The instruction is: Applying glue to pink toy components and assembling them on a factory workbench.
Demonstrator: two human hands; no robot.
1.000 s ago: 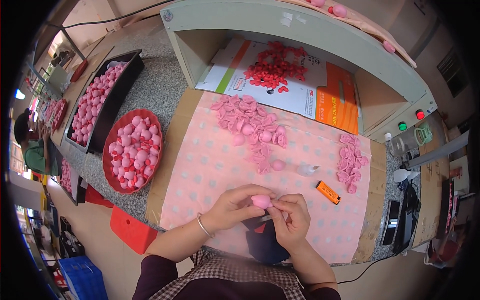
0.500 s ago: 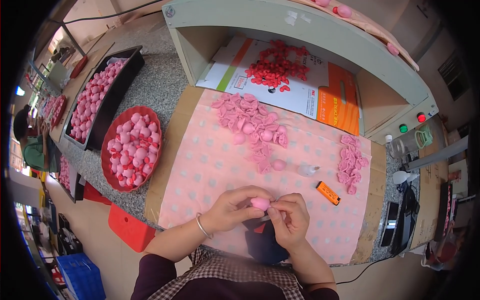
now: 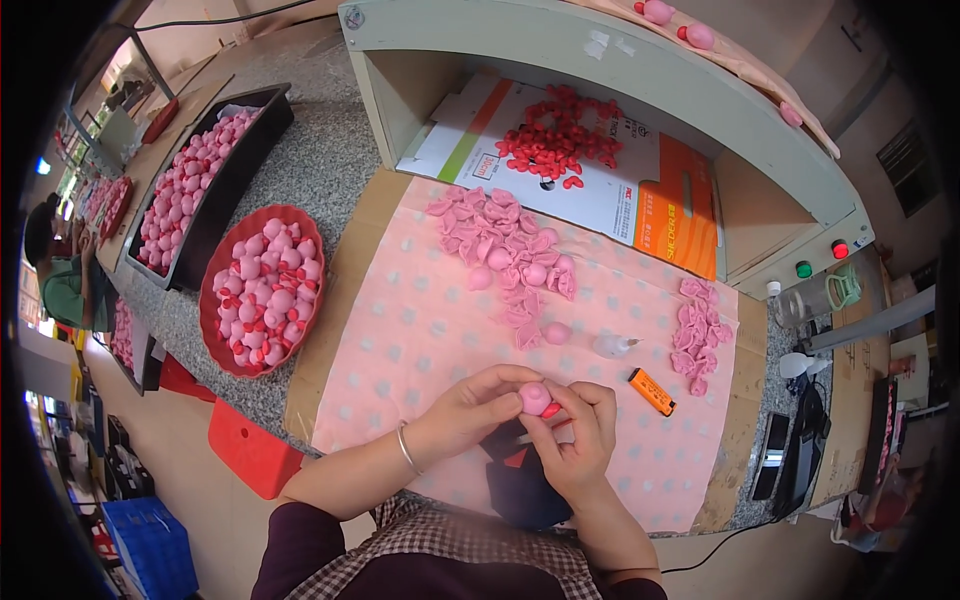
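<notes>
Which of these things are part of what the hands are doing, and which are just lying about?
In use:
left hand
right hand
small pink ball, held between both hands
pile of pink pieces
red basket of pink balls

Lying about:
orange lighter
small clear bottle
red pieces on cardboard
black tray

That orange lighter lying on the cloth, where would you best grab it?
Grip the orange lighter across its narrow middle, coming from straight above. It lies flat on the pink cloth, long and slim, set at a slant, with bare cloth along both long sides, so fingers fit either side of it.
</notes>
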